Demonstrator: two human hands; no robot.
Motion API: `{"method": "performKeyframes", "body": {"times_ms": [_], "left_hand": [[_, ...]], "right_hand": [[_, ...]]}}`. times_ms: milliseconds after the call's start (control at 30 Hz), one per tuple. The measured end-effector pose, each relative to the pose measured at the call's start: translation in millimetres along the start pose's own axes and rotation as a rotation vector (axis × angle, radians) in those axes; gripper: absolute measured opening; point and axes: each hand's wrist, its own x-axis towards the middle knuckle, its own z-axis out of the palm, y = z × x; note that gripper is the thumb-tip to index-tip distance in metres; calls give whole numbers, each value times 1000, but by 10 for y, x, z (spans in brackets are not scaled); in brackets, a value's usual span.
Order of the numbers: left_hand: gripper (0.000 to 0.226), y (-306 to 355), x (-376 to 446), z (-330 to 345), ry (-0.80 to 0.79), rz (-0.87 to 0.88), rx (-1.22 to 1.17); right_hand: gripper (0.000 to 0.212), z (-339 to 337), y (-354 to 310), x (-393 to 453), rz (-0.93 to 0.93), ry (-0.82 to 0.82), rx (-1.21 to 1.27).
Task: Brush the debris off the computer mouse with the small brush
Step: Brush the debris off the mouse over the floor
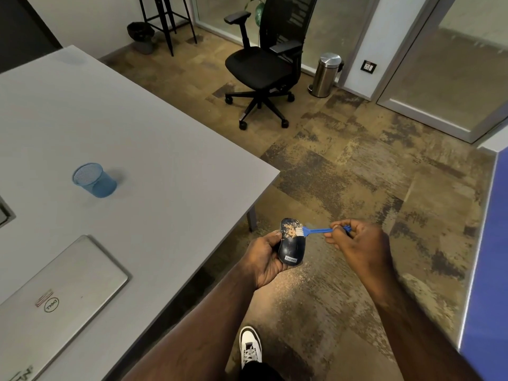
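Left hand (264, 259) grips the mouse (292, 244); right hand (354, 240) pinches the brush (316, 231), bristles on the debris (290, 231). Risk: a hard stroke could flick grit into seams.

mouse (292, 244) glossy plastic | brush (316, 231) plastic | table (137, 138) matt

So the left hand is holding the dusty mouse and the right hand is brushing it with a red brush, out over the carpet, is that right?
Not quite: the small brush is blue, not red, as the head view shows. The rest holds: the left hand holds the dusty Lenovo mouse, and the right hand brushes it over the carpet.
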Motion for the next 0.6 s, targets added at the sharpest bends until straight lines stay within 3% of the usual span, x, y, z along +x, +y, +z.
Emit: {"method": "performKeyframes", "body": {"times_ms": [600], "left_hand": [[32,-11,-14,4,-24,-30,-40]], "right_hand": [[15,-21,3,47,-26,12,-56]]}}
